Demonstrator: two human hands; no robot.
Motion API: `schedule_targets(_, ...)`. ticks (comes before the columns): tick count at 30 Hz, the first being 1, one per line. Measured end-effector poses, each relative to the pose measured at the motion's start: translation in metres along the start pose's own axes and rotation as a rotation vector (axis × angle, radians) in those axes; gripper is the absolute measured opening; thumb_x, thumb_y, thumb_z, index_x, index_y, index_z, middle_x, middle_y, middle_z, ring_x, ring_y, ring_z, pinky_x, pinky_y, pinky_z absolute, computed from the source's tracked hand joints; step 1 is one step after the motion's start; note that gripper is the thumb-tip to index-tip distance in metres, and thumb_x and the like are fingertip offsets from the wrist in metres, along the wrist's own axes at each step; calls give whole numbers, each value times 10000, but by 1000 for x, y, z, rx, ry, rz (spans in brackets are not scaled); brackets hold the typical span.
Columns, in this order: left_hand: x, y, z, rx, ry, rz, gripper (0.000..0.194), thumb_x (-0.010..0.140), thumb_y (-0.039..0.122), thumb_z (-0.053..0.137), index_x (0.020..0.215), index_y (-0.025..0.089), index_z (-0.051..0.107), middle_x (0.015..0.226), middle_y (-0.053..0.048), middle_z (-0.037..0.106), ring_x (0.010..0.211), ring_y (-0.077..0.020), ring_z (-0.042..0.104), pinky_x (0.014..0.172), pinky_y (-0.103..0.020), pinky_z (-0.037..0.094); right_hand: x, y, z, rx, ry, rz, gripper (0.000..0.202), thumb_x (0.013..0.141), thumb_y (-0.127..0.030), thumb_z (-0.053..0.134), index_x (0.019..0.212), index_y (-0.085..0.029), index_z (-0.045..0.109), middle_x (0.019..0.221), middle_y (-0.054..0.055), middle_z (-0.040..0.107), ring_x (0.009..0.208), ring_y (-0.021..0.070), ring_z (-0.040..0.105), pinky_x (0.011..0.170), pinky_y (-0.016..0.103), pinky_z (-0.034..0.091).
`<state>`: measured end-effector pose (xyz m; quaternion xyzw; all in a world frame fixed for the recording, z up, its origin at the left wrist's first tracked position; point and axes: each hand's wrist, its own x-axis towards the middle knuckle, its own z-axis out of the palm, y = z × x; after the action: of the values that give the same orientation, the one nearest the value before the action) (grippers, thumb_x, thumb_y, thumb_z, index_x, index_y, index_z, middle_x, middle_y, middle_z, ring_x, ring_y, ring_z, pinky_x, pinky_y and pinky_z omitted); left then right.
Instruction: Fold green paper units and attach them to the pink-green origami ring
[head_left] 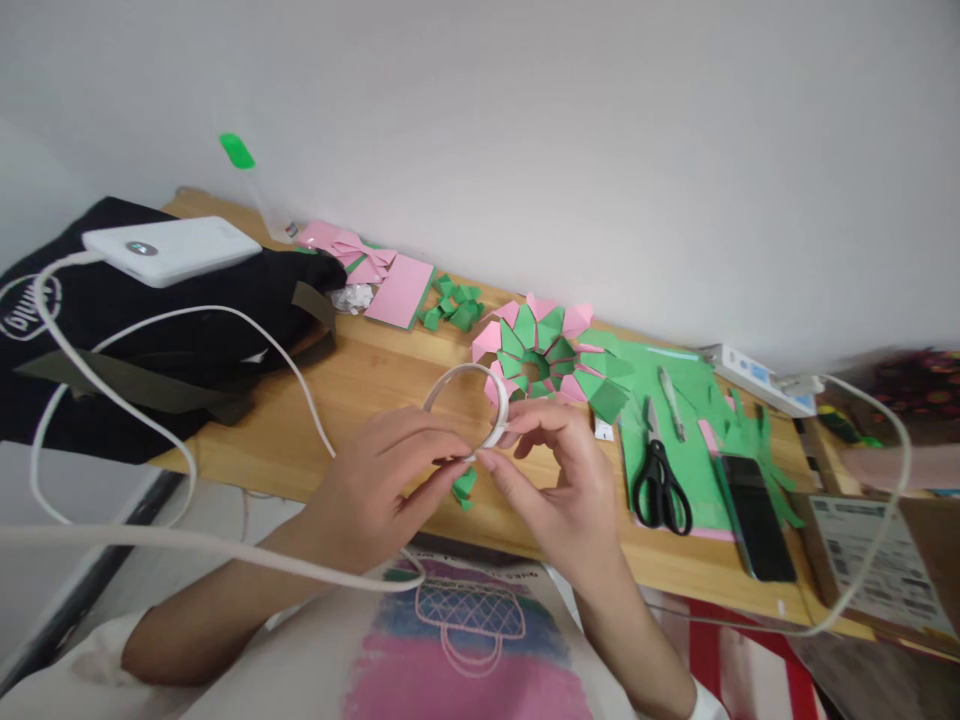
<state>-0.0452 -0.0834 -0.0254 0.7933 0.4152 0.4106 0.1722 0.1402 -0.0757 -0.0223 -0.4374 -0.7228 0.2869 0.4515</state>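
Note:
A thin roll of whitish tape [498, 398] is held upright above the front part of the table. My right hand [559, 475] grips its right side between thumb and fingers. My left hand [390, 475] is closed, thumb and forefinger pinched at the bottom of the roll where the tape's edge seems to be. Just below the fingertips lies a small folded green paper piece [465, 488]. Behind the roll sits a ring of folded pink and green paper [526, 330], close to my right hand but apart from it.
To the right, black scissors [660, 490] and a craft knife [670, 400] lie on green paper [701, 480], beside a phone [756, 520]. A power strip [757, 375] stands behind. Left are a black bag [187, 340], a white power bank [176, 248] and a looping white cable [225, 545].

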Motion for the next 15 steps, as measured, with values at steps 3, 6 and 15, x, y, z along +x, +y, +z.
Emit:
schedule_targets(3, -2, 1, 1, -50, 24, -54, 88, 887, 125, 581, 909, 204, 611, 813, -4, 695, 749, -135, 646, 710, -251, 498, -1, -1, 5, -19, 11, -27, 207, 835, -131, 669, 922, -240, 516, 889, -13, 625, 803, 118, 591, 658, 250, 473)
schedule_targets(6, -4, 2, 1, -92, 3, -111, 89, 890, 127, 564, 897, 204, 608, 785, 11, 677, 706, -121, 629, 672, -237, 490, -3, -1, 9, -6, 65, -30, 265, 826, -124, 681, 956, -253, 490, 915, -15, 630, 781, 116, 595, 650, 256, 478)
schedule_targets(15, -14, 3, -3, -196, -53, -170, 108, 870, 98, 568, 868, 199, 605, 743, 38, 633, 674, -94, 579, 628, -209, 449, 0, -2, 1, -138, -51, -73, 143, 858, -136, 645, 971, -223, 634, 952, 35, 670, 841, 143, 622, 697, 284, 511)
